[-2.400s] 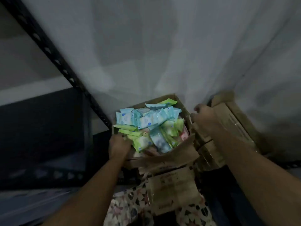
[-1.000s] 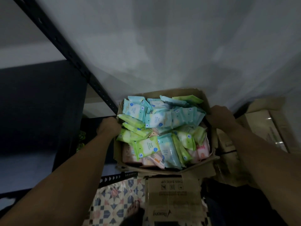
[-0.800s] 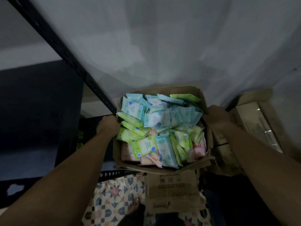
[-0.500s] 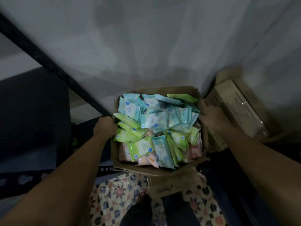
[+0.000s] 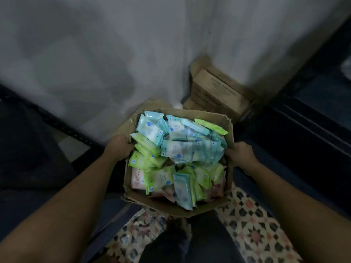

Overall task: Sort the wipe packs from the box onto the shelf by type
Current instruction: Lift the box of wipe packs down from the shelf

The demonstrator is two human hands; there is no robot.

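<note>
An open cardboard box [image 5: 167,206] hangs in front of me, off the floor, carried by both hands. It is heaped with several wipe packs: blue ones [image 5: 180,150] at the far side, green ones [image 5: 146,160] in the middle and left, pink ones [image 5: 137,180] low at the near edge. My left hand [image 5: 118,147] grips the box's left wall. My right hand [image 5: 240,155] grips its right wall. The fingers of both hands are hidden behind the cardboard.
A white curtain [image 5: 114,54] hangs ahead. More brown cartons [image 5: 216,92] stand behind the box at the right. Dark metal shelf frames run along the left [image 5: 62,126] and the right [image 5: 303,118]. Patterned floor tiles [image 5: 247,224] lie below, with my dark trouser legs.
The box has come away from the cartons and swung toward me and to the right, lifted in both hands. The view has turned right, showing the right shelf frame.
</note>
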